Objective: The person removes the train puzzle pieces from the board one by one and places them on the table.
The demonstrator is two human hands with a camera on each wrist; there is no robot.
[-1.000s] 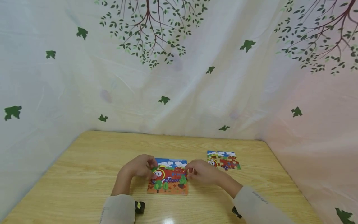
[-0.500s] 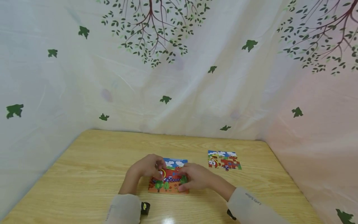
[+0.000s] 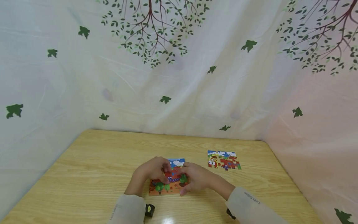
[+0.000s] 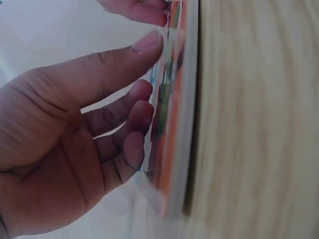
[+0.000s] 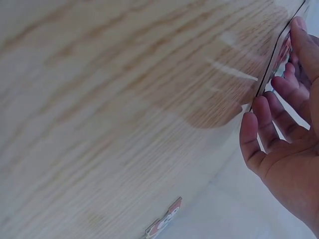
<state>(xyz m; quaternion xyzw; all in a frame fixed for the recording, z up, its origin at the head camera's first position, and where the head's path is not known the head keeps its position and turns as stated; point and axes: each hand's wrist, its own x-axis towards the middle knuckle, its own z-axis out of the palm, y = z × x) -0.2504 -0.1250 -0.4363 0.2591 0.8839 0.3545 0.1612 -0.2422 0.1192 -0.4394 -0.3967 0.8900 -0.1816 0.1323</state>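
Note:
A flat picture puzzle board (image 3: 174,189) with a red cartoon train, green trees and orange ground lies on the table before me. My left hand (image 3: 153,170) arches over its left half; in the left wrist view the thumb and bent fingertips meet the picture's surface, spread apart. Over the right side is my right hand (image 3: 198,177), thumb near the front right corner and index finger on the train. The right wrist view shows this hand (image 5: 291,149) at the board's edge (image 5: 271,64), its fingers loosely bent. Both hands hide much of the train.
A patch of partly joined jigsaw pieces (image 3: 230,163), with a similar train and sky, lies behind and right of my right hand. The wooden table (image 3: 98,161) meets a pale curtain (image 3: 134,102) printed with leaves and branches along its back and sides.
Both hands have moved inward from the board's left and right edges, onto the picture. They now stand closer together and cover the train's face. The jigsaw pieces at the right have stayed put.

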